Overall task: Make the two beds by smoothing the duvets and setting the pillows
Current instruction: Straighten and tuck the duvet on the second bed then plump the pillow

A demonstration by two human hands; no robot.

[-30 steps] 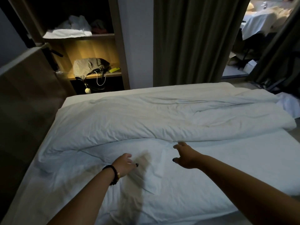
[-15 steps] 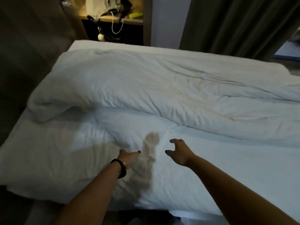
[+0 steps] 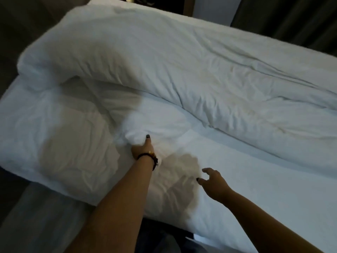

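Note:
A white duvet (image 3: 173, 66) lies bunched and folded back across the far half of the bed. Its near layer (image 3: 63, 143) spreads over the mattress toward me, creased on the left. My left hand (image 3: 143, 147), with a dark bead bracelet at the wrist, grips a fold of the duvet near the bed's middle; its fingers are buried in the cloth and only the thumb shows. My right hand (image 3: 212, 181) hovers just above the flat white cover to the right, fingers spread and loosely bent, holding nothing. No pillow is in view.
The bed's near edge (image 3: 127, 207) runs diagonally in front of me, with dark floor below it at the left. A dark curtain (image 3: 291, 19) hangs behind the bed at the top right. A dark wall or panel (image 3: 23, 24) borders the bed's left side.
I have leaned in closer over the bed. My left hand moved forward and took hold of a duvet fold. My right hand stayed open and is now nearer to me than the left.

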